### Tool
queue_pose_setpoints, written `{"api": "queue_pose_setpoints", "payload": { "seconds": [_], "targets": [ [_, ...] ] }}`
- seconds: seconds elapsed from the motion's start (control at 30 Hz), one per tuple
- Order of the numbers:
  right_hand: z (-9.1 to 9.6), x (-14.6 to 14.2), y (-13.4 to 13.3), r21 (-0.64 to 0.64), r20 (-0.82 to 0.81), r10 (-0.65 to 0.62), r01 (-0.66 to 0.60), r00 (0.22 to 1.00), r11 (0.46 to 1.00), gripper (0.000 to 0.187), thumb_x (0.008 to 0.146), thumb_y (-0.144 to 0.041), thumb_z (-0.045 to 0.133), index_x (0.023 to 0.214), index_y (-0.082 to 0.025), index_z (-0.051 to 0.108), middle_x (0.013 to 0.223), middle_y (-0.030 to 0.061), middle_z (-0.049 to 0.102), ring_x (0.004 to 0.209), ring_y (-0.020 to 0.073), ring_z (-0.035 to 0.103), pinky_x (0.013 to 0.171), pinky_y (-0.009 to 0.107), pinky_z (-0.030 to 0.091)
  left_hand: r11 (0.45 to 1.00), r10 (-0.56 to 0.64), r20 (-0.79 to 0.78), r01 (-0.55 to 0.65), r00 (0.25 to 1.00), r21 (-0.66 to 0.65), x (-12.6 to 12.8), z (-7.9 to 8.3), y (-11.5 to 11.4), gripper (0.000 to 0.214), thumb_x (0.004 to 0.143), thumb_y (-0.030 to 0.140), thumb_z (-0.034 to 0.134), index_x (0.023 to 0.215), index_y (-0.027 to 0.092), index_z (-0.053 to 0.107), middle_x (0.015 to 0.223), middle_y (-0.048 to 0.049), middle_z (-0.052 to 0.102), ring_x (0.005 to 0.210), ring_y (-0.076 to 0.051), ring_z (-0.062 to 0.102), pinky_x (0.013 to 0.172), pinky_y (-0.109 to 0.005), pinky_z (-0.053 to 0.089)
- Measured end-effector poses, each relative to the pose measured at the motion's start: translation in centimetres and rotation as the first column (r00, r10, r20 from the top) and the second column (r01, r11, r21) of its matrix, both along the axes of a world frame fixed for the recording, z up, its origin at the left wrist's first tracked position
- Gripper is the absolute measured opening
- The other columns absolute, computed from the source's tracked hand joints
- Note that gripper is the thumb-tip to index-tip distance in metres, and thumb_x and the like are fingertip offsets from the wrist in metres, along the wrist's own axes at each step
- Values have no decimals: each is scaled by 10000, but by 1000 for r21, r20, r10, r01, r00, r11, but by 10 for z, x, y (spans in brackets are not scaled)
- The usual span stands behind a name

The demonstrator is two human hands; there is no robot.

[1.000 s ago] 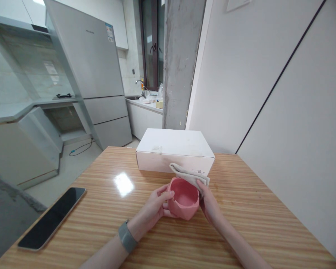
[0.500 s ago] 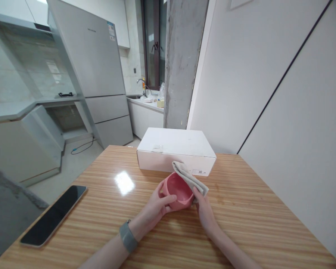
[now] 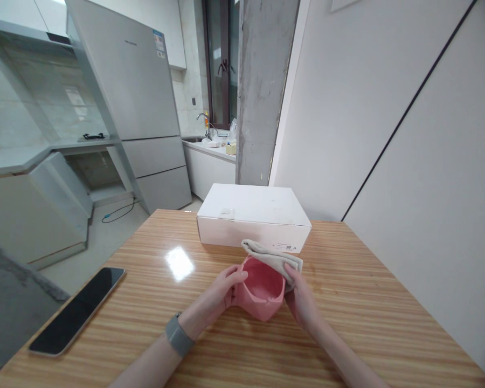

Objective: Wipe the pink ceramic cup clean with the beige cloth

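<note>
A pink faceted bowl (image 3: 262, 307) is tilted with its opening toward me, just above or on the wooden table; I cannot tell if its base touches. My left hand (image 3: 226, 288) grips its left side, thumb at the rim and fingers behind the wall. My right hand (image 3: 299, 293) is closed on a folded grey cloth (image 3: 271, 257), thumb on top. The cloth lies across the far right rim of the bowl, and part of it hangs down the right side.
A white cardboard box (image 3: 253, 205) stands on the wooden table (image 3: 372, 302) right behind the bowl. At the table's left edge lies a dark phone (image 3: 81, 310). Beyond are a grey fridge (image 3: 145, 97), a sink counter (image 3: 210, 161) and a white wall (image 3: 388, 81) on the right.
The bowl has turned and come slightly nearer to me. My left hand has shifted left, its thumb moving from inside the bowl to the rim. The cloth now lies flatter.
</note>
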State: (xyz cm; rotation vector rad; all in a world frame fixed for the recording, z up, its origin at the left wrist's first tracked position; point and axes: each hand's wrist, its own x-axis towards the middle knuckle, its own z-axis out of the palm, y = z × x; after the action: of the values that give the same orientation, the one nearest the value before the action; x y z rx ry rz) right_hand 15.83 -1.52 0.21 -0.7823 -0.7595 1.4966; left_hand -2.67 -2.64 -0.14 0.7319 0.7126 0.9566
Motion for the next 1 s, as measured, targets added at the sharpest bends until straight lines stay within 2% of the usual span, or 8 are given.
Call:
{"api": "queue_pose_setpoints", "payload": {
  "seconds": [0.17,0.3,0.4,0.53,0.63,0.77,0.9,1.0],
  "targets": [
    [-12,-1,3,57,-6,-112,112,994,992,369,719,-516,766,968,-244,772,1088,41,778,1212,311,609,1138,468,348,991,104,12,-103,994,-81,7,2,-1,327,729,303,784,992,159,653,842,-34,713,657,-132,656,613,-257,554],
    [-25,-3,4,46,-17,-89,89,996,995,434,767,-530,720,1103,-255,727,1180,25,743,1279,275,558,1178,456,290,975,159,86,-143,984,-171,8,3,-2,265,739,272,767,946,169,639,815,-30,731,707,-160,690,678,-297,580],
    [-20,-5,2,8,-80,-113,114,990,993,464,760,-541,710,1121,-251,721,1206,20,731,1302,267,538,1190,430,286,986,85,138,-64,987,-154,3,5,0,285,819,283,681,1058,131,654,919,-89,752,785,-187,709,698,-290,578],
    [2,1,-1,1,-144,-78,79,986,997,461,784,-473,699,1203,-284,676,1267,4,698,1262,269,578,1127,421,390,992,18,204,8,979,-123,-5,10,2,366,869,274,595,1189,100,630,1038,-127,743,826,-203,707,686,-289,574],
    [12,12,0,-76,-89,33,-40,995,996,382,744,-401,752,1091,-243,735,1145,39,759,1127,290,670,1018,404,490,989,-13,216,44,976,-139,-9,15,2,395,861,249,572,1219,88,620,1075,-139,730,846,-215,697,694,-310,575],
    [12,17,2,-182,-50,120,-127,992,975,329,761,-447,732,948,-179,776,967,87,802,991,306,728,921,406,545,989,-93,236,117,967,-91,-12,19,0,369,893,296,559,1179,81,651,1097,-144,713,907,-198,677,769,-286,559],
    [11,5,-2,-158,-96,119,-133,988,978,416,786,-547,674,956,-179,769,988,94,798,1095,316,686,977,439,510,986,-165,212,160,963,40,-10,18,-4,428,774,200,711,1194,144,648,1117,-111,698,917,-186,662,777,-285,558],
    [11,-3,-5,-155,-108,121,-137,987,978,469,773,-597,658,956,-179,767,1012,101,793,1149,325,655,998,463,493,991,-122,194,109,973,73,-3,15,-5,514,688,103,767,1185,155,649,1137,-109,690,952,-200,658,782,-285,555]
  ]
}}
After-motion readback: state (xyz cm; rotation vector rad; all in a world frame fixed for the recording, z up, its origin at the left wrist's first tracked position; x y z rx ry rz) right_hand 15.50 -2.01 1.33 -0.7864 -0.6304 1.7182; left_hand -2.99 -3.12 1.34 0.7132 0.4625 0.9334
